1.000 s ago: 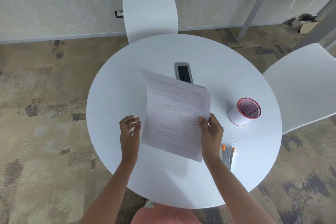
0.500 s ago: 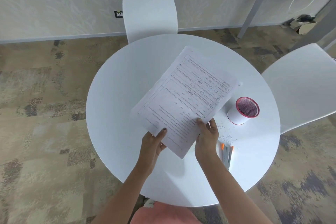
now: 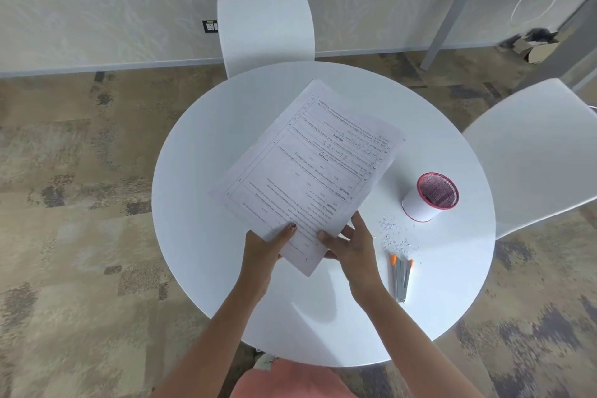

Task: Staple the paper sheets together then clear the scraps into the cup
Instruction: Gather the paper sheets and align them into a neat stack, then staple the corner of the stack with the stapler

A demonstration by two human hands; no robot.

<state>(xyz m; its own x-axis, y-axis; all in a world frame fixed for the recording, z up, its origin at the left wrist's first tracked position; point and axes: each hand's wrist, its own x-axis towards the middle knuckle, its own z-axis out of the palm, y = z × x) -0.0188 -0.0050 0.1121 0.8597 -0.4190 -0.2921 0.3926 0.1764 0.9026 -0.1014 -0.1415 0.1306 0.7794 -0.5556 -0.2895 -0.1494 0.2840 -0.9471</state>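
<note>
White and round, the counter stands on brown carpet by two white chairs. The left hand and the right hand both grip the paper sheets by their near end, thumbs on top. Tiny scraps lie between the cup and the stapler, on the right.

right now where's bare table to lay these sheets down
The table is bare on its left half, from the left rim to the paper sheets, and along the near edge. The right side is crowded: cup, scraps, stapler.
</note>
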